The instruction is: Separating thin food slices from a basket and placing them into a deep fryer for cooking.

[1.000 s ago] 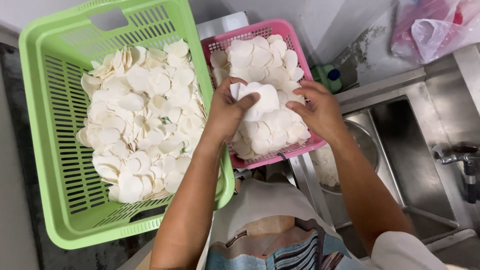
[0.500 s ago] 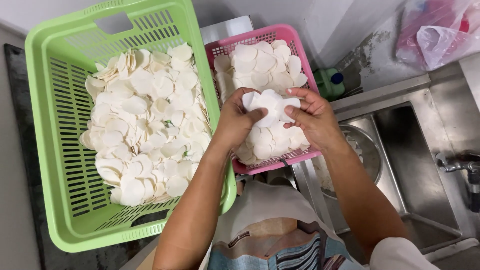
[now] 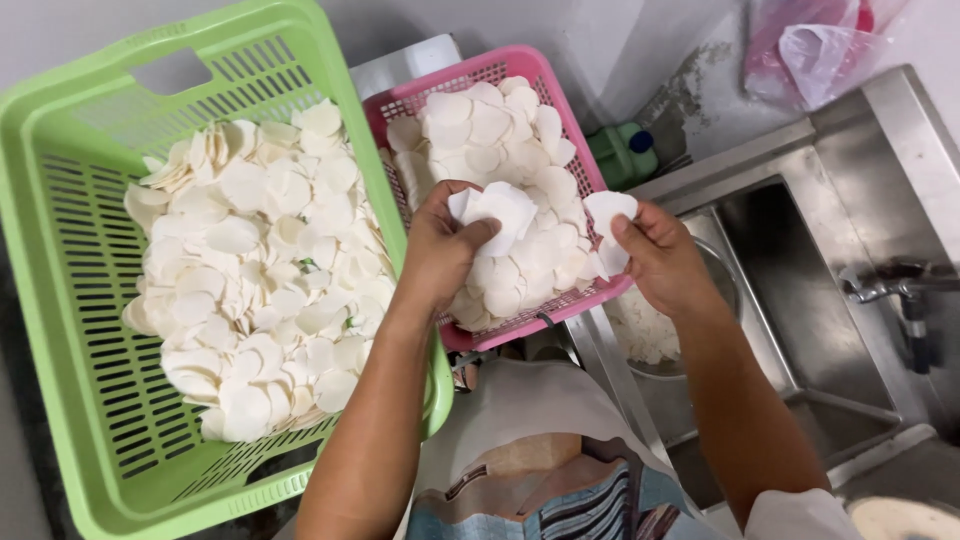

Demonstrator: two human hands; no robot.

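**Both hands over the pink basket, white slices in each**

Steel sink counter (image 3: 880, 130) runs along the 2–4 o'clock side, grey wall behind, tap (image 3: 905, 295) at 3 o'clock. I'm looking straight down at two baskets set side by side, touching.

Left hand (image 3: 435, 250) is curled tight round a small stack of thin white round slices (image 3: 495, 210), thumb pressed on top. Right hand (image 3: 655, 255) pinches a couple more slices (image 3: 608, 215) betw. thumb & fingers, narrow grip. Both hang just above the pink basket (image 3: 590, 130), hands near each other, left one closer to the basket's middle, right one at its 4 o'clock edge.

Key relation: the green basket (image 3: 60, 300), bigger and also full of loose slices, lies at 9 o'clock from the hands, its long axis running 12 to 6; left hand is the nearer one, almost at the shared rim.

Pkgs: green bottle w/ blue cap (image 3: 625, 150) lying at 1 o'clock behind the pink basket; pink-and-clear plastic bags (image 3: 815, 50) bunched at 2 o'clock on the counter. Round bowl (image 3: 650, 335) w/ more white pieces sits in the sink, partly under the right wrist.
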